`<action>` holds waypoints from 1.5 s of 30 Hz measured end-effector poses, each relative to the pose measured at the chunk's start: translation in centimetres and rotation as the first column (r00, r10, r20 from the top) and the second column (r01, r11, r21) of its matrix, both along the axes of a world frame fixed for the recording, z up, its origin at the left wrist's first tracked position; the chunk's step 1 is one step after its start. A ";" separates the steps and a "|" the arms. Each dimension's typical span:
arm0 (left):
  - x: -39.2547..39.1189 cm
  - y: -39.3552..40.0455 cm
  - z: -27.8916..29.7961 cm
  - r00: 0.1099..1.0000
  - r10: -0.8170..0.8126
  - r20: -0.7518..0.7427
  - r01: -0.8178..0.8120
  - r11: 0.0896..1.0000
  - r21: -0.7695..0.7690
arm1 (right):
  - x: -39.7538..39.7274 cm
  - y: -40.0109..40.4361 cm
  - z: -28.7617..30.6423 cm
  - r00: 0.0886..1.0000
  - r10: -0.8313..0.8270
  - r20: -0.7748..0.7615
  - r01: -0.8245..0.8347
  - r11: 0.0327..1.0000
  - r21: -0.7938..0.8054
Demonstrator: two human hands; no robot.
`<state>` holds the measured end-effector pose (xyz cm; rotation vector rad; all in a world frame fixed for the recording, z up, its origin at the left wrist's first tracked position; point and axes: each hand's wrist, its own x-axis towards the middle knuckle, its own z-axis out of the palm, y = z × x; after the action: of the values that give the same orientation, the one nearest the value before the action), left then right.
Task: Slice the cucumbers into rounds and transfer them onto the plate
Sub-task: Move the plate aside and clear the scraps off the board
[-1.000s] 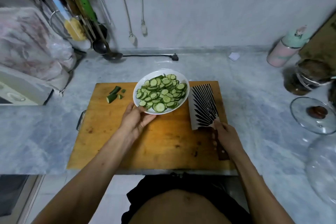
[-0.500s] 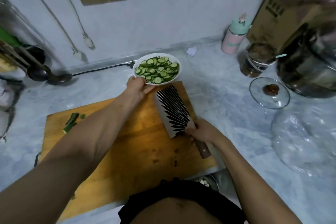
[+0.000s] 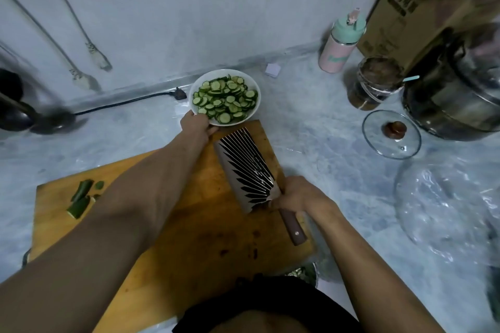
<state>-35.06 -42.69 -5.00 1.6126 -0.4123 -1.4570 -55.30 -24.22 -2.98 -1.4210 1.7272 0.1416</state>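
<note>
Since half a second ago our left hand (image 3: 197, 124) has carried the round white plate (image 3: 254, 105) heaped with green cucumber rounds (image 3: 226, 98) a little further out, so it now sits on the grey marble counter (image 3: 311, 130) just past the far edge of the wooden cutting board (image 3: 189, 238); our fingers curl round the plate's near rim, thumb on top; our right hand (image 3: 300, 196) is clenched round the brown wooden handle (image 3: 293, 227) of the broad ridged steel cleaver (image 3: 244, 170), whose blade lies flat on the board's right side, tip near the plate; open counter lies between the plate and the clear glass lid (image 3: 392, 135) to the right, and more to the left toward the black power cable (image 3: 127, 103); dark green cucumber ends (image 3: 81, 199) lie near the board's left edge; our left forearm hides much of the board's middle; the steel pot (image 3: 454, 100) and cardboard box (image 3: 400, 8) are cut off at the right; the dark shape at far left is too blurred to make out
</note>
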 end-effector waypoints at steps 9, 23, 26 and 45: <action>1.6 4.3 1.3 0.958 -0.159 0.239 0.163 0.987 0.002 | -0.3 1.4 -0.6 1.000 0.012 0.003 -0.012 0.995 -0.096; 13.6 25.6 -1.8 0.882 0.104 0.459 -0.056 0.992 -0.117 | 3.2 6.1 -1.2 0.936 -0.112 0.334 0.243 0.892 -0.381; 16.5 28.5 -2.8 0.788 0.086 0.609 -0.018 0.993 -0.117 | 5.4 6.0 0.1 0.964 0.089 0.249 0.048 0.867 -0.496; 29.1 16.2 1.1 0.168 -0.582 0.796 0.512 0.741 0.434 | 20.3 3.2 1.9 0.963 0.267 -0.041 -0.250 0.827 -0.504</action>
<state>-5.91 -26.53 -3.88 2.3818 -1.8045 -0.8255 -35.03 -21.00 -1.08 -2.0323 1.6003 -0.2081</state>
